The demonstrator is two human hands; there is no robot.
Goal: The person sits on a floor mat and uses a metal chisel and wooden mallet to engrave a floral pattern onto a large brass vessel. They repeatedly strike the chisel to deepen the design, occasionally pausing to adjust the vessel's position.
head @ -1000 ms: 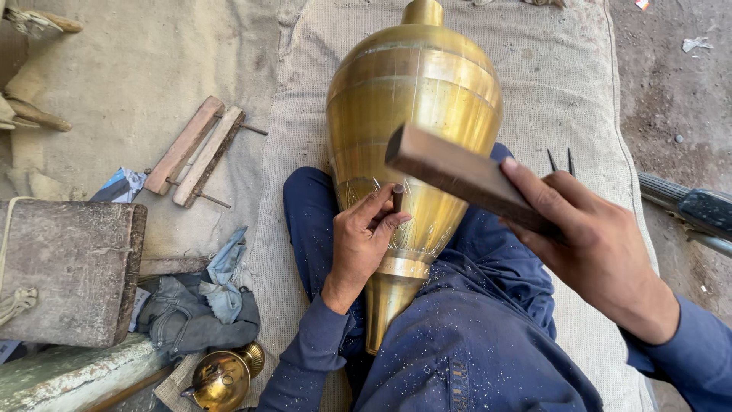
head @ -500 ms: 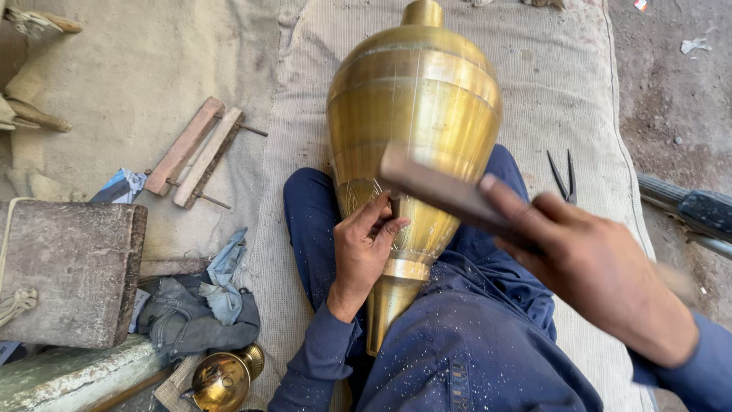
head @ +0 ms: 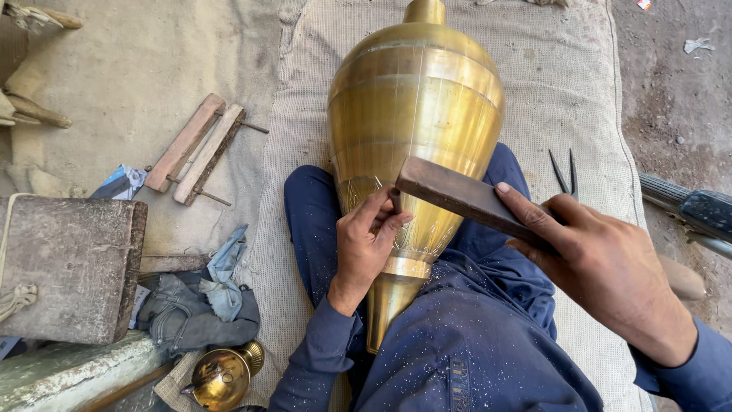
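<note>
On the left of the woven beige sackcloth mat (head: 587,99) lie two flat wooden bars joined by metal pins (head: 197,148), and below them stands a heavy grey-brown stone block (head: 69,267). Beside the block there is a heap of grey and blue rags (head: 200,305), and near the bottom edge a small round brass cup piece (head: 219,377). On the right side of the mat lies a pair of thin dark metal dividers (head: 564,172), partly hidden behind the right hand. At the far right a dark tube-shaped tool (head: 690,212) lies on the dirt ground.

The large teardrop-shaped brass vase (head: 415,137) rests lengthwise on the person's lap, between the legs in dark blue trousers (head: 473,343), with its narrow foot toward the body and its neck pointing away. The left hand (head: 364,248) lies on the lower engraved part of the vase; its fingers are curled and pinched together around something small, probably a punch, but I cannot see it clearly. The right hand (head: 602,263) is closed tightly on one end of a dark rectangular wooden bar (head: 465,197). The bar slants up to the left across the front of the vase, and its free end is just above the left fingertips, very near or touching.

Compared with half a second ago, the bar has come lower and closer to the left hand, and the right hand has moved a little away from the camera. The left hand and the vase stay in the same place.
</note>
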